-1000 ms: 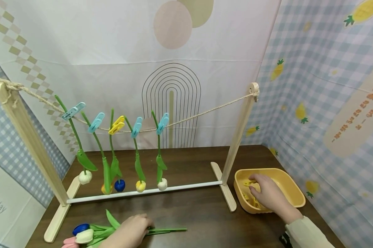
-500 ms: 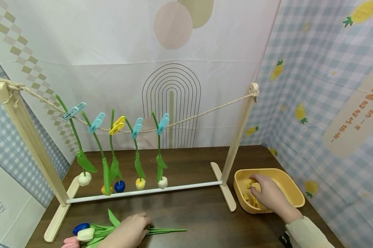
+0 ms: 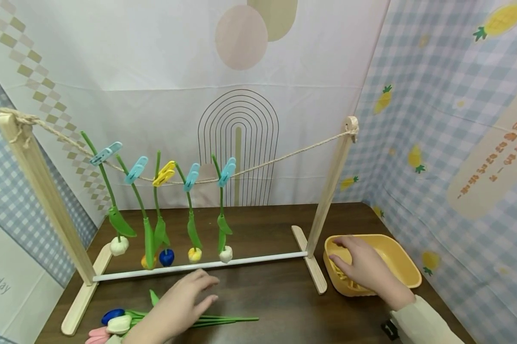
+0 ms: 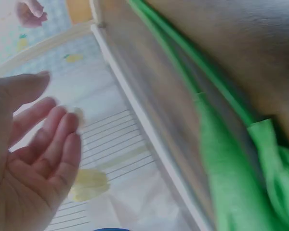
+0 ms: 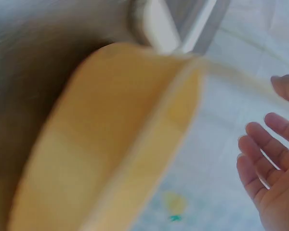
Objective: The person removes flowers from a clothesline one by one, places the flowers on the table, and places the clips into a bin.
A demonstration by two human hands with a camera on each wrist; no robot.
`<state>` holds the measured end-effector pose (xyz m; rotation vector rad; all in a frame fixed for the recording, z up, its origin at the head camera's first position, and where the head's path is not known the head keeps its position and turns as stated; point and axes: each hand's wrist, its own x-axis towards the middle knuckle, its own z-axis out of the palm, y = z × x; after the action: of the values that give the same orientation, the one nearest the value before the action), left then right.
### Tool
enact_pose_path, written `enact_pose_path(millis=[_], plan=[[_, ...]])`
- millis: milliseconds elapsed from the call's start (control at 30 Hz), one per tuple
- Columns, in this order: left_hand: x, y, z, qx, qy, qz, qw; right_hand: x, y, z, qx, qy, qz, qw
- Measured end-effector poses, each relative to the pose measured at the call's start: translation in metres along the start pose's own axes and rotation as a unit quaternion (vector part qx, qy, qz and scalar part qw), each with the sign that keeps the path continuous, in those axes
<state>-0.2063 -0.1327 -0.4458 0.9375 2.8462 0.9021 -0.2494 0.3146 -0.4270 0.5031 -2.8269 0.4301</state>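
Observation:
My left hand [image 3: 178, 303] hovers above the green stems [image 3: 228, 318] of several artificial tulips on the table. Its fingers are spread and hold nothing, as the left wrist view confirms. Blue [image 3: 113, 316], white [image 3: 119, 325] and pink [image 3: 97, 334] tulip heads lie to its left. Over the left part of a yellow plastic basin [image 3: 402, 263], my right hand [image 3: 365, 267] is raised with loose, parted fingers and no object in them. Yellow clothespins [image 3: 341, 276] lie in that basin, partly hidden by the hand. In the right wrist view, the basin's wall [image 5: 96, 130] is blurred.
Behind the hands stands a wooden frame [image 3: 331, 191] with a sagging twine rope [image 3: 284, 157]. Several tulips hang from it head down, pinned by blue clothespins [image 3: 228, 172] and a yellow clothespin [image 3: 163, 174]. A white rod [image 3: 262, 259] joins the frame's feet low across the table.
My left hand has lifted off the tulip stems and its fingers have opened. My right hand, earlier pinching a yellow clothespin in the basin, has let go and risen slightly.

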Motion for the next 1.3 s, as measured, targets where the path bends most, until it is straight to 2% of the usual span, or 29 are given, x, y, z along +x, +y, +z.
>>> enact_pose_path(millis=[100,233,400,533,700,900,1100,1200,1300], plan=[[0.004,0.008,-0.005,0.001,0.075,0.014,0.9971,0.011,-0.021,-0.009,0.000,0.020,-0.050,0.999],[0.012,0.017,-0.013,-0.015,0.146,0.033,0.9886,0.026,-0.046,-0.023,-0.002,0.063,-0.131,0.989],[0.022,0.027,-0.026,-0.028,0.197,0.049,0.9787,0.046,-0.076,-0.043,-0.002,0.103,-0.207,0.973],[0.033,0.036,-0.035,-0.038,0.232,0.052,0.9707,0.063,-0.100,-0.058,0.007,0.141,-0.259,0.955],[0.045,0.048,-0.045,-0.056,0.260,0.047,0.9629,0.084,-0.130,-0.076,0.023,0.185,-0.318,0.930],[0.060,0.058,-0.055,-0.070,0.285,0.064,0.9539,0.103,-0.161,-0.096,0.017,0.215,-0.373,0.902],[0.071,0.062,-0.062,-0.082,0.282,0.047,0.9546,0.121,-0.186,-0.110,0.011,0.245,-0.413,0.877],[0.074,0.063,-0.065,-0.089,0.277,0.031,0.9563,0.132,-0.198,-0.114,-0.004,0.256,-0.420,0.870],[0.078,0.063,-0.067,-0.093,0.275,0.028,0.9565,0.142,-0.208,-0.115,-0.023,0.257,-0.409,0.875]])
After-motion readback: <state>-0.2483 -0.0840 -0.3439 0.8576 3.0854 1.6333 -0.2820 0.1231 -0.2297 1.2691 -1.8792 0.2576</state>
